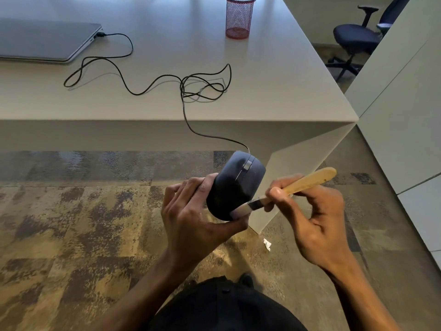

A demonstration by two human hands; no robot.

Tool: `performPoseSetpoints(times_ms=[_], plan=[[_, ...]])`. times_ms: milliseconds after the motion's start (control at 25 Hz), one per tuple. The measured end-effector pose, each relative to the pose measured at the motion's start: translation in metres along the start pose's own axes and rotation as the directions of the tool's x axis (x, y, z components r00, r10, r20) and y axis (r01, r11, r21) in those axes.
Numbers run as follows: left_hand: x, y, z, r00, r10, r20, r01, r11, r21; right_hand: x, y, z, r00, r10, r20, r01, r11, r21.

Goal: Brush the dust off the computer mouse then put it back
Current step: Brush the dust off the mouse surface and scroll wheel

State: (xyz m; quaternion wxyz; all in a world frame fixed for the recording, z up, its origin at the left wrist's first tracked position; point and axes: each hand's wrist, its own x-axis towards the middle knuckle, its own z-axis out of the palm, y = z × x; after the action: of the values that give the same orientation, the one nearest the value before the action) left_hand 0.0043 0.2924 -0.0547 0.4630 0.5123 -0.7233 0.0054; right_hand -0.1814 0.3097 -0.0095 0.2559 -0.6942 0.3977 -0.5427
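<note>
A computer mouse [236, 185] is gripped in the left hand [191, 216] just off the near edge of the bench [274, 75], over the carpet, seemingly so dust falls clear of the work surface. A wooden-handled brush [288, 189], pinched in the right hand [312, 211], is laid with its bristles against the mouse's rear edge. The cable [148, 88] is left plugged into the closed laptop [45, 39] at the bench's far left, where slack is coiled.

I hold the mouse [236, 185] in my left hand [193, 216] in front of the desk [167, 108], below its edge, with the brush [286, 189] in my right hand [317, 218] touching its near end. Its cable [152, 82] runs up across the desk to the laptop [45, 39] at far left. A mesh cup [238, 19] stands at the back, a chair [358, 37] beyond on the right.
</note>
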Motion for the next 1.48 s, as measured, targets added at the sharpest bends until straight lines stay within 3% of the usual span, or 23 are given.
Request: performPoseSetpoints(times_ms=[200,320,560,840,1040,1200,1320,1480], plan=[[0.001,0.003,0.000,1.000,-0.005,-0.005,0.005,1.000,-0.008,0.010,0.016,-0.021,0.974,0.027,-0.224,-0.083,0.966,-0.246],[-0.001,0.004,-0.001,1.000,-0.012,-0.005,0.012,1.000,-0.006,0.012,0.020,-0.026,0.942,0.023,-0.335,-0.101,0.971,-0.215],[-0.001,0.006,0.001,1.000,0.006,-0.002,-0.006,1.000,-0.006,0.005,0.013,-0.015,0.976,0.025,-0.216,-0.022,1.000,0.017],[-0.002,0.009,0.002,0.998,0.052,-0.020,-0.052,0.998,-0.038,0.016,0.021,-0.017,0.920,-0.010,-0.393,-0.110,0.953,-0.283],[-0.004,0.008,0.003,0.999,0.047,-0.017,-0.047,0.998,-0.033,0.014,0.010,-0.014,0.893,-0.064,-0.445,-0.008,0.987,-0.159],[-0.005,0.008,0.004,0.997,0.069,-0.026,-0.070,0.997,-0.040,0.013,0.006,-0.011,0.932,-0.088,-0.352,-0.006,0.966,-0.259],[-0.006,0.007,0.004,0.996,0.083,-0.026,-0.084,0.995,-0.045,0.017,0.015,-0.014,0.916,-0.051,-0.397,-0.101,0.930,-0.353],[-0.007,0.007,0.005,0.996,0.085,-0.017,-0.086,0.995,-0.049,0.014,0.010,-0.014,0.895,-0.081,-0.439,-0.040,0.965,-0.258]])
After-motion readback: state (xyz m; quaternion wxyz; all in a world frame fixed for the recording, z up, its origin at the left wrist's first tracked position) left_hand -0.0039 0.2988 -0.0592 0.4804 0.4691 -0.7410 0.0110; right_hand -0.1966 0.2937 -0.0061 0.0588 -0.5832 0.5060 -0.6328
